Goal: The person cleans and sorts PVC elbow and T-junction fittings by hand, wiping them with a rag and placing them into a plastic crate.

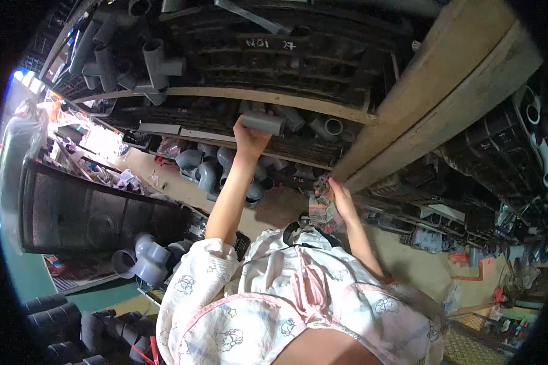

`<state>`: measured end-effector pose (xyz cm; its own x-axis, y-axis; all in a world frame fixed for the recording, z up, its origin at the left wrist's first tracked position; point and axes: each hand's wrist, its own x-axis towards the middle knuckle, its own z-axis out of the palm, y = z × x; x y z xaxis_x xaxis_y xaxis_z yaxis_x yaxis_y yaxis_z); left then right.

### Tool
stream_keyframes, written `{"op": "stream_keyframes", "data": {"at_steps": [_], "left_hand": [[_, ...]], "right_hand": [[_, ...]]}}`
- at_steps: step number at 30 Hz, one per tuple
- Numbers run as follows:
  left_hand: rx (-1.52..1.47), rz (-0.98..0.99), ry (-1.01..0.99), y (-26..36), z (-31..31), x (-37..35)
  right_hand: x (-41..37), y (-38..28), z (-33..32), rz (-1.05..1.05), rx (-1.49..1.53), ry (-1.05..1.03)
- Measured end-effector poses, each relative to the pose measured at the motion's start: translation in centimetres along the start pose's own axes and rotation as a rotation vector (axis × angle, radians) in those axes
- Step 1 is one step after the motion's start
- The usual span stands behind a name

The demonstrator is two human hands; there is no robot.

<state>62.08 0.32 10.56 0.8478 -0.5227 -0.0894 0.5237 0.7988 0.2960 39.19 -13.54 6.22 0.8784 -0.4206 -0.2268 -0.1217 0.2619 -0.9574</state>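
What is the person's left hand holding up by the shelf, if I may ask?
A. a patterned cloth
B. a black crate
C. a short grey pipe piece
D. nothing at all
C: the left hand is closed on a short grey pipe piece up by the wooden shelf, while the patterned cloth is in the right hand.

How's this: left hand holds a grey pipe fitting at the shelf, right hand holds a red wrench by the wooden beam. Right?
No. In the head view the right hand holds a patterned cloth, not a red wrench, by the wooden beam. The left hand does hold the grey pipe fitting at the shelf.
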Motion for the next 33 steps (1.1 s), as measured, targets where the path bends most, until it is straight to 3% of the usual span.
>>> {"op": "stream_keyframes", "data": {"at_steps": [5,8,9,12,13,16,20,22,24,26,28,30,32,33], "left_hand": [[-0.217,-0.103,-0.005,1.2,0.4,-4.2],[-0.237,-0.075,0.185,2.4,2.2,-7.7],[-0.278,-0.086,0.137,3.5,1.9,-8.5],[-0.201,0.029,0.069,7.2,3.2,-11.1],[-0.159,0.098,0.006,8.4,3.3,-11.9],[0.113,0.299,0.137,11.9,2.4,-14.2],[0.219,0.562,0.23,14.5,2.9,-17.9],[0.291,0.526,0.257,14.6,4.8,-20.6],[0.334,0.65,0.375,14.1,4.0,-21.4],[0.387,0.912,0.453,12.8,4.4,-22.2],[0.518,0.974,0.502,13.6,5.4,-24.3],[0.598,1.033,0.557,14.1,6.2,-25.5],[0.602,1.119,0.586,15.0,6.4,-26.6],[0.567,1.18,0.581,15.8,6.4,-27.0]], "right_hand": [[2.3,3.5,-1.8,0.141,0.119,-0.228],[0.7,-2.5,2.9,0.39,0.602,-0.315],[1.5,-2.4,3.3,0.396,0.68,-0.449],[1.8,-6.4,8.2,0.438,0.458,-0.418],[2.6,-6.3,9.5,0.394,0.427,-0.467],[4.3,-8.9,14.8,0.283,0.485,-0.819],[3.1,-13.1,22.6,0.058,0.453,-1.063],[1.3,-13.7,26.3,-0.119,0.353,-1.182],[0.8,-12.0,30.1,-0.784,-0.089,-1.154],[-1.8,-12.0,33.0,-0.947,-0.1,-1.175],[-2.1,-12.3,35.9,-1.059,-0.012,-1.165],[-2.5,-12.3,39.0,-0.749,0.168,-1.228],[-3.9,-11.9,39.8,-0.686,0.15,-1.318],[-4.8,-11.3,39.6,-0.768,0.168,-1.321]]}}
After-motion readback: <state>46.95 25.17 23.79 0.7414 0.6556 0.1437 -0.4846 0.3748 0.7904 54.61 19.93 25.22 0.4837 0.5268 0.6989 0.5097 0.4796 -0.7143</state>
